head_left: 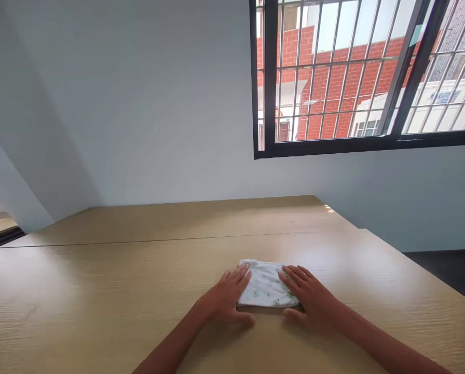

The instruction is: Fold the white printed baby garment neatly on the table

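A folded white cloth [265,284] with small green printed figures lies flat on the wooden table [119,291]. At its left edge rests my left hand [232,296], fingers stretched out with the tips on the fabric and the thumb apart on the near side. My right hand [308,296] lies over the right edge of the cloth, its fingers extended and its thumb spread toward me. Neither hand grips the cloth. What kind of cloth item it is cannot be made out in its folded form.
The table has a seam across it toward the back and meets a pale wall [158,104]. Its right edge [423,270] slants down beside a dark floor [446,272]. A dark-framed window [333,148] with metal bars is at the upper right.
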`<state>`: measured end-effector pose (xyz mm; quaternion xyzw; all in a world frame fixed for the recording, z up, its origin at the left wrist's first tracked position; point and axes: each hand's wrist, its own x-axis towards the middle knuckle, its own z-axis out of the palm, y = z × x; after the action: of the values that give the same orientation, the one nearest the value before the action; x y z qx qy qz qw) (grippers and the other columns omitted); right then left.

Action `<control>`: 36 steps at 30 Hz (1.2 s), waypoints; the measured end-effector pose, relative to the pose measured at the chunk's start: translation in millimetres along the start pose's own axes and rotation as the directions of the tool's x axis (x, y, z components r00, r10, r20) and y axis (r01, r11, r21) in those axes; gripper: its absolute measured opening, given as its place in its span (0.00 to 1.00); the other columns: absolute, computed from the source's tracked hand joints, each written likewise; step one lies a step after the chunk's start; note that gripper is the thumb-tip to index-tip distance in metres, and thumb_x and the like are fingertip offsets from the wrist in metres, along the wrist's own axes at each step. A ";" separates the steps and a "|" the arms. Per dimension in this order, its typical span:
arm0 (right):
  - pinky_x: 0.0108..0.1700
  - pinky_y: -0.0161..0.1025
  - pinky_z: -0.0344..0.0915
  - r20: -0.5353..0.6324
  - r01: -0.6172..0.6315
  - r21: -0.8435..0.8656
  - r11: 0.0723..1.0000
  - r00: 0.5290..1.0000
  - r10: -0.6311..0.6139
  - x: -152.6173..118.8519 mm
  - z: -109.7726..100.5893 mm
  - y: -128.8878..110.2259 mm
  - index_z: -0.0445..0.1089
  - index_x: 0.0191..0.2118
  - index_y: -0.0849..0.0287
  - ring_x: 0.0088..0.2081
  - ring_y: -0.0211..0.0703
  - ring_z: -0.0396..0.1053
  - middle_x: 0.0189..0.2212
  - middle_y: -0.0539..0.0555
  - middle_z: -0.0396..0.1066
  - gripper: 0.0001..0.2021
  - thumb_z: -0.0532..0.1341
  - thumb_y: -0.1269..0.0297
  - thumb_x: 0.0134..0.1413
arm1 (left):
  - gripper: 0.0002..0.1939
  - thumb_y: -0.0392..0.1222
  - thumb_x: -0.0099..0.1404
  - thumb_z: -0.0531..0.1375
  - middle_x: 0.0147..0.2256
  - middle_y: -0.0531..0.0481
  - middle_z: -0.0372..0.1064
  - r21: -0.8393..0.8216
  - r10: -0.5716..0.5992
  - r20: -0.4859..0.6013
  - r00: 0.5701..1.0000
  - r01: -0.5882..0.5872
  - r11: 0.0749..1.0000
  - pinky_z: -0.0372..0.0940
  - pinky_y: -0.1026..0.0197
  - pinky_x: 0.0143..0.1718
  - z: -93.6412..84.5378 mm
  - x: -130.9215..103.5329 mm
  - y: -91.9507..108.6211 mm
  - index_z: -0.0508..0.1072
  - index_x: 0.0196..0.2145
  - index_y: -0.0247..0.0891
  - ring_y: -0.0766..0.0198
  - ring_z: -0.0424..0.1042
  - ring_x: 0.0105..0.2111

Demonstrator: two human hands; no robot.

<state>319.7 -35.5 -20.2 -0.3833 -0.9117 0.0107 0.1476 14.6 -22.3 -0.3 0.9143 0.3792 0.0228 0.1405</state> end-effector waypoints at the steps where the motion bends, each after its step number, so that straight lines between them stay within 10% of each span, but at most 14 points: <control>1: 0.64 0.58 0.50 0.034 0.020 0.035 0.999 0.999 -0.021 -1.6 -4.9 3.1 0.50 0.67 0.58 0.65 0.60 0.47 0.65 0.63 0.50 0.35 0.54 0.45 0.61 | 0.54 0.73 0.53 0.56 0.67 0.33 0.36 0.010 -0.001 -0.007 1.000 0.001 1.000 0.42 0.33 0.62 -2.2 -3.2 3.2 0.46 0.67 0.40 0.36 0.40 0.66; 5: 0.65 0.54 0.49 0.152 0.026 0.092 0.995 0.988 -0.040 5.0 -18.2 39.7 0.46 0.68 0.48 0.67 0.53 0.40 0.68 0.54 0.38 0.28 0.49 0.50 0.66 | 0.53 0.74 0.47 0.60 0.66 0.36 0.43 0.068 0.086 -0.066 0.994 -0.082 0.994 0.36 0.29 0.61 -9.0 -5.5 19.1 0.54 0.65 0.48 0.32 0.39 0.65; 10: 0.63 0.62 0.48 -0.089 -0.205 -0.085 0.975 0.976 0.198 9.7 -10.8 77.5 0.51 0.66 0.52 0.68 0.57 0.38 0.69 0.58 0.35 0.24 0.47 0.62 0.66 | 0.48 0.70 0.50 0.62 0.63 0.38 0.53 0.064 0.309 -0.054 0.950 -0.305 0.950 0.35 0.34 0.63 -4.2 -4.5 54.5 0.56 0.64 0.47 0.38 0.48 0.64; 20: 0.55 0.49 0.61 -0.082 0.213 0.205 0.955 0.976 -0.200 12.2 -23.0 -18.4 0.69 0.51 0.55 0.50 0.49 0.66 0.47 0.58 0.70 0.15 0.56 0.67 0.59 | 0.11 0.37 0.67 0.55 0.47 0.43 0.69 0.310 0.405 -0.185 0.895 -0.338 0.889 0.59 0.50 0.55 13.4 14.4 50.6 0.70 0.47 0.40 0.56 0.69 0.48; 30: 0.51 0.45 0.63 0.049 0.184 0.355 0.917 0.975 -0.215 7.2 -19.2 -30.7 0.68 0.54 0.56 0.48 0.52 0.67 0.50 0.59 0.68 0.31 0.70 0.57 0.41 | 0.11 0.30 0.69 0.50 0.35 0.47 0.73 0.324 0.412 -0.204 0.888 -0.335 0.885 0.62 0.54 0.49 3.1 14.4 40.4 0.71 0.37 0.40 0.59 0.71 0.41; 36: 0.58 0.47 0.59 -0.001 0.233 0.401 0.886 0.967 -0.254 5.9 -24.1 -33.4 0.60 0.61 0.59 0.55 0.54 0.64 0.55 0.61 0.65 0.39 0.69 0.56 0.41 | 0.15 0.26 0.65 0.49 0.33 0.48 0.74 0.154 0.365 -0.395 0.843 -0.331 0.931 0.64 0.58 0.39 0.8 12.7 42.6 0.72 0.38 0.40 0.61 0.71 0.34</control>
<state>299.3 -57.2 8.8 -0.2275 -0.9347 0.1870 0.1990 53.0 -42.3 9.9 0.9465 0.2286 0.2274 0.0130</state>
